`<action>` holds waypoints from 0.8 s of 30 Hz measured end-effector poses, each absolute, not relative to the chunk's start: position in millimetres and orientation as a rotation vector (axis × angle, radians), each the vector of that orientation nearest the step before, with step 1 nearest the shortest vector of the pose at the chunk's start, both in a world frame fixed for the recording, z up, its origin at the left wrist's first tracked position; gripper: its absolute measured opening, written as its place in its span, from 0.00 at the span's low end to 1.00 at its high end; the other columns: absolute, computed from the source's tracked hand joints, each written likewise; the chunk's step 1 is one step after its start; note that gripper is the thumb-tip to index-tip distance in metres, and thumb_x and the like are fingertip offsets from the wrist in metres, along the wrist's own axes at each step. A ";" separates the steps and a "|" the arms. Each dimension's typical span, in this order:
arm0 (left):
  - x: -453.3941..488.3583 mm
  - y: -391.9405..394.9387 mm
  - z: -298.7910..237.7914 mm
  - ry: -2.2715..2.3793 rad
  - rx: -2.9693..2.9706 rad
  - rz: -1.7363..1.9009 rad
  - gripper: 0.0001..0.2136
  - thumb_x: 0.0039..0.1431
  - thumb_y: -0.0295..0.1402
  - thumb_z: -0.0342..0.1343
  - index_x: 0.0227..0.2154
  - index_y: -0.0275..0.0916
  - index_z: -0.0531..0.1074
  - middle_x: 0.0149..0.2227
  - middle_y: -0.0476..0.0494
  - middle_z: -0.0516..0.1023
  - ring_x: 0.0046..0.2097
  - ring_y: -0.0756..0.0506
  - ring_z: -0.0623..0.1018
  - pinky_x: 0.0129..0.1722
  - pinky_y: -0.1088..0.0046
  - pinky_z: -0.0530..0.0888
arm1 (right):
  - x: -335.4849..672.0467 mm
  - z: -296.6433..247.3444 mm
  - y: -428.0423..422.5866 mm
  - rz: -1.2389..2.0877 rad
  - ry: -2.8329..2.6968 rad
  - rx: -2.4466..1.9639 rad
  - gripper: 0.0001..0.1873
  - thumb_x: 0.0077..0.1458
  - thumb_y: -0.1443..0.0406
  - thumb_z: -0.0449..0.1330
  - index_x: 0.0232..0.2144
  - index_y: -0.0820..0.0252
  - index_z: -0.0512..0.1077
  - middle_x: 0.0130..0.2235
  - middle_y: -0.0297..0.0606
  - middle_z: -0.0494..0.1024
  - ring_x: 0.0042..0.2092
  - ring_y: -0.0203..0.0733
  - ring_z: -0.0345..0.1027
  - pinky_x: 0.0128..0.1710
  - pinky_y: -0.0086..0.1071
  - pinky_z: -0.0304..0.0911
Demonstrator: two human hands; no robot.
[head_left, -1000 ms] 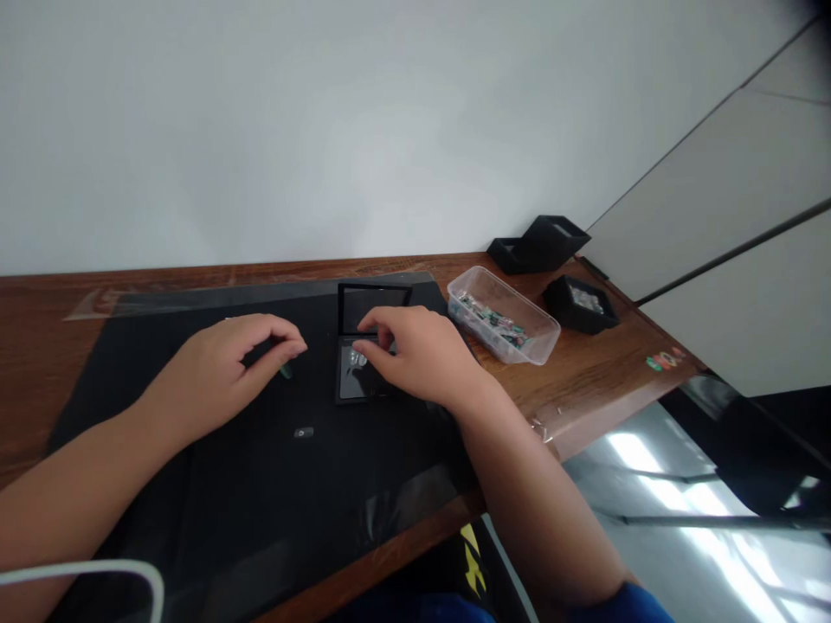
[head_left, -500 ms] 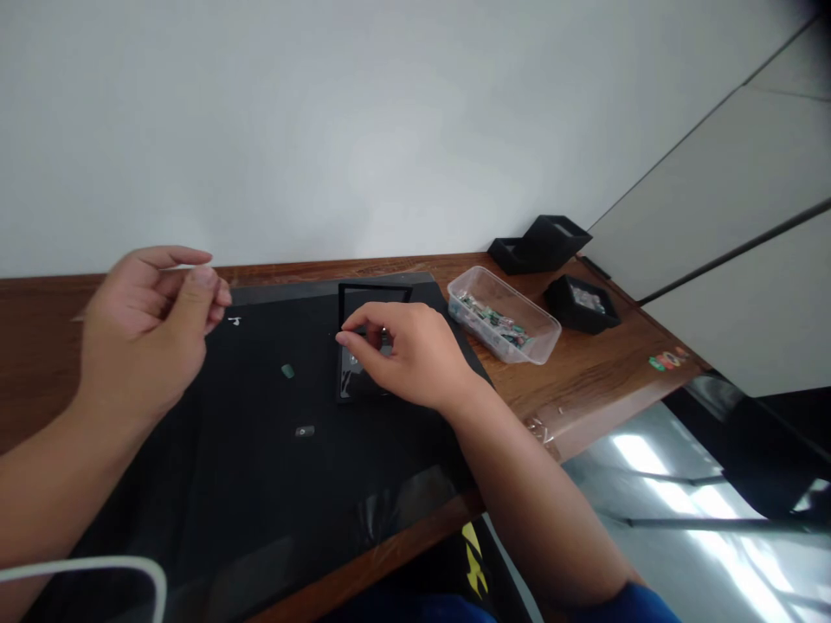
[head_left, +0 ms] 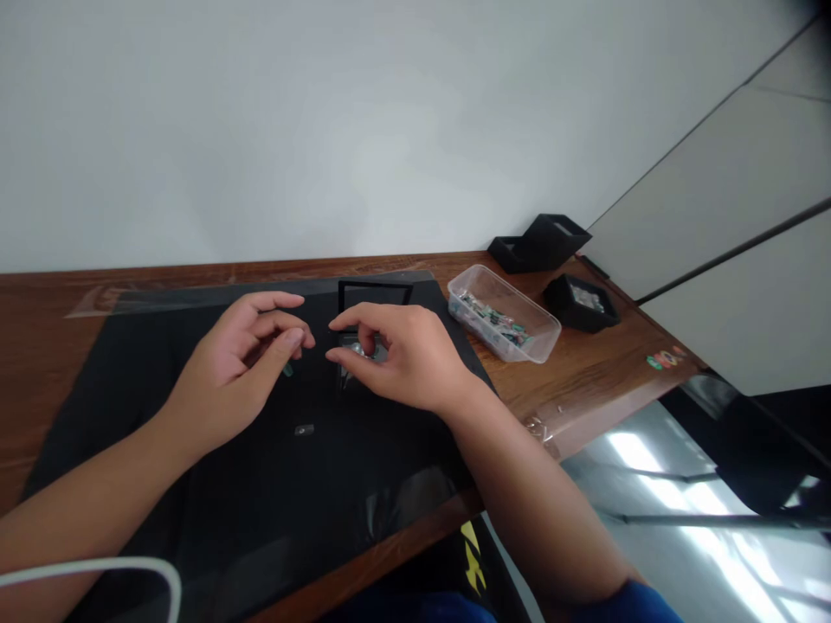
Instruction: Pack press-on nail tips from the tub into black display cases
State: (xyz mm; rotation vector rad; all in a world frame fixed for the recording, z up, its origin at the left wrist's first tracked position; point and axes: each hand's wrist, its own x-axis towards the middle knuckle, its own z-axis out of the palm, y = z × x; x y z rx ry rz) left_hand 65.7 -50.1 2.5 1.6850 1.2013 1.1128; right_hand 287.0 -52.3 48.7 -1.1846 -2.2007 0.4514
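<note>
My right hand [head_left: 406, 355] hovers over a small black case [head_left: 343, 381] with its framed lid [head_left: 375, 284] raised. Its thumb and index finger are apart with nothing visible between them. Shiny contents of the case show partly behind the fingers. To the left, my left hand [head_left: 243, 363] is loosely curled above the mat, index finger stretched out and thumb near the other fingers; I see nothing held. A small green piece [head_left: 287, 369] peeks out beside its fingers, mostly covered. Nearer me lies a small clear piece with a pale mark [head_left: 304, 430].
A black mat [head_left: 312, 502] covers part of the wooden table. At the right stand a clear plastic tub [head_left: 545, 346] of small packets, an open black box [head_left: 551, 242] and another black box [head_left: 577, 316]. A white cable [head_left: 130, 564] crosses the lower left.
My left hand has moved right, close to my right hand, and now partly covers the green piece. My right thumb and index finger have spread apart.
</note>
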 end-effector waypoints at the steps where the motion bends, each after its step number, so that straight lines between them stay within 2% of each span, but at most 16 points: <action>1: 66.1 -50.3 1.9 1.190 1.680 1.107 0.16 0.66 0.43 0.58 0.54 0.48 0.68 0.38 0.49 0.81 0.39 0.45 0.79 0.39 0.70 0.76 | 288.6 49.3 -51.4 0.452 -2.187 -1.183 0.11 0.58 0.64 0.65 0.44 0.57 0.78 0.28 0.27 0.75 0.29 0.31 0.63 0.30 0.28 0.51; 4: 68.1 -50.2 2.0 1.186 1.655 1.090 0.15 0.66 0.43 0.58 0.53 0.46 0.69 0.39 0.48 0.81 0.38 0.46 0.79 0.40 0.69 0.78 | 295.2 50.9 -48.2 0.459 -2.121 -1.210 0.11 0.57 0.68 0.61 0.42 0.57 0.79 0.27 0.27 0.73 0.28 0.31 0.62 0.30 0.28 0.51; 8: 70.4 -50.6 4.6 1.185 1.638 1.084 0.15 0.66 0.42 0.59 0.52 0.45 0.71 0.38 0.48 0.82 0.36 0.47 0.79 0.41 0.69 0.79 | 301.4 51.1 -45.1 0.470 -2.067 -1.218 0.11 0.56 0.68 0.61 0.41 0.58 0.79 0.26 0.27 0.72 0.27 0.31 0.59 0.31 0.28 0.52; 18: 75.1 -53.9 6.7 1.160 1.558 1.073 0.10 0.60 0.42 0.64 0.41 0.46 0.79 0.36 0.46 0.84 0.36 0.45 0.83 0.43 0.66 0.83 | 295.2 50.3 -48.7 0.615 -2.242 -1.079 0.12 0.56 0.65 0.66 0.44 0.57 0.79 0.28 0.27 0.73 0.29 0.31 0.61 0.30 0.27 0.50; 24: 76.6 -55.1 9.0 1.115 1.462 1.038 0.15 0.56 0.42 0.68 0.44 0.45 0.79 0.37 0.44 0.86 0.40 0.42 0.85 0.45 0.63 0.84 | 295.1 49.8 -48.1 0.599 -2.323 -1.020 0.12 0.57 0.67 0.66 0.45 0.55 0.79 0.31 0.29 0.75 0.32 0.32 0.63 0.32 0.27 0.51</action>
